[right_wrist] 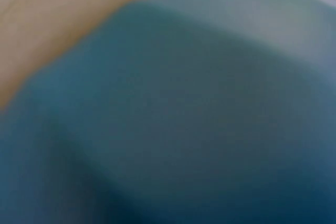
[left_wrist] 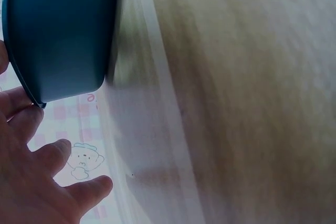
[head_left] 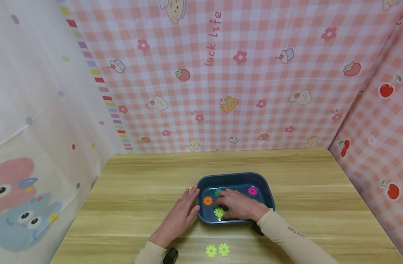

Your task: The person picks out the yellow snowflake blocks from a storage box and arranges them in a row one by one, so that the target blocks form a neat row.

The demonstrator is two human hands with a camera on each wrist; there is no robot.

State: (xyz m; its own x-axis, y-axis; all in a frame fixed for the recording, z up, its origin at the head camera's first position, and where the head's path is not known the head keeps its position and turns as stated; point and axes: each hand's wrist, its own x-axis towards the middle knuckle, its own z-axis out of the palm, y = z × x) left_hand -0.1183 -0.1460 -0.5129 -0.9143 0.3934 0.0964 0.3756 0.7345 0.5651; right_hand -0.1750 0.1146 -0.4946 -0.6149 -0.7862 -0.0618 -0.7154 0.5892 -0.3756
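Inside a dark-blue, rounded rectangular plastic bin [head_left: 234, 175] on the wood-grain table [head_left: 139, 183], the right hand [head_left: 240, 205] curves its fingers beside a notched yellow-green plastic disc [head_left: 218, 212]; I cannot tell whether they pinch it. The left hand [head_left: 177, 217] touches the bin's left rim with extended fingers.

Table [head_left: 145, 179] with tray [head_left: 233, 179], two discs [head_left: 211, 248]

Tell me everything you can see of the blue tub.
The tub is dark blue, smooth and plastic-looking, oblong with rounded corners and a thin rim. It sits upright, open-topped, on the table, with colorful notched discs inside. The left hand touches its rim; the right hand is inside.
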